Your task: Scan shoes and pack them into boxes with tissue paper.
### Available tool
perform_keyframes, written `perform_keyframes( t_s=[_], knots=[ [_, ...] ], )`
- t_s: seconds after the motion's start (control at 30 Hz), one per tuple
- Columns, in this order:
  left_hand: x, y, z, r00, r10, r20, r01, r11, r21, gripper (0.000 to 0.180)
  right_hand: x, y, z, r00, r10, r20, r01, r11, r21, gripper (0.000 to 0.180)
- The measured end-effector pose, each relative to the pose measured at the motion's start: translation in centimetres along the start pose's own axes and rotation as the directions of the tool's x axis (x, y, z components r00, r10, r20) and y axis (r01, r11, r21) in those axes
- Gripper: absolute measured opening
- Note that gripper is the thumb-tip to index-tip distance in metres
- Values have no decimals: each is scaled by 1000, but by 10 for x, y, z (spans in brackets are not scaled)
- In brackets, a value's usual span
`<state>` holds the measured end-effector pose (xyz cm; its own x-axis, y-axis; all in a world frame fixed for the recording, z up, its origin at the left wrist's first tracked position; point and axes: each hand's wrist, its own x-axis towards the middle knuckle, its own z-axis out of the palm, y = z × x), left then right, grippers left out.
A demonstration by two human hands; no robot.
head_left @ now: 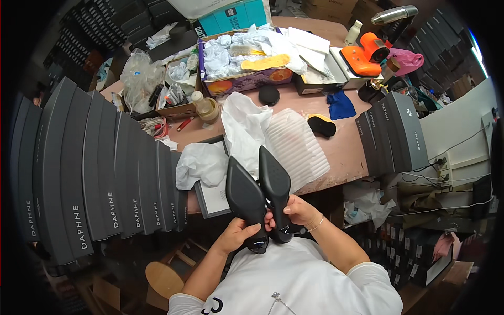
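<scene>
I see bare bench [344, 157] between the ribbed white sheet [295, 144] and right-side grey boxes [401, 136]; left-side grey boxes [76, 173] wall the other end. Two black shoes [245, 191], pointed, soles up (dark, smooth), are held at the near edge. Left hand [236, 236] and right hand [302, 211] grip their heel ends.

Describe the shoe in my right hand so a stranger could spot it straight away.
Find the pinkish table, then the white-shirted person at its near edge. The right hand holds a black, pointed shoe, sole showing. Its toe reaches slightly higher in the picture than that of the similar shoe in the left hand.
</scene>
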<state>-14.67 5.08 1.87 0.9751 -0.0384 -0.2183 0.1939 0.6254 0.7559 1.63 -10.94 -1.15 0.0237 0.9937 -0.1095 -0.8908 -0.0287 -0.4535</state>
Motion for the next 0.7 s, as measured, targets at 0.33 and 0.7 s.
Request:
perform_keyframes(
  t_s=[0.33, 0.7],
  knots=[
    [23, 9, -15, 975, -90, -202, 20, 946, -323, 66, 33, -16, -10, 977, 80, -198, -83, 997, -5, 43],
    [41, 25, -16, 970, -59, -238, -35, 928, -372, 69, 52, -29, -10, 961, 56, -270, -33, 995, 91, 40]
  ],
)
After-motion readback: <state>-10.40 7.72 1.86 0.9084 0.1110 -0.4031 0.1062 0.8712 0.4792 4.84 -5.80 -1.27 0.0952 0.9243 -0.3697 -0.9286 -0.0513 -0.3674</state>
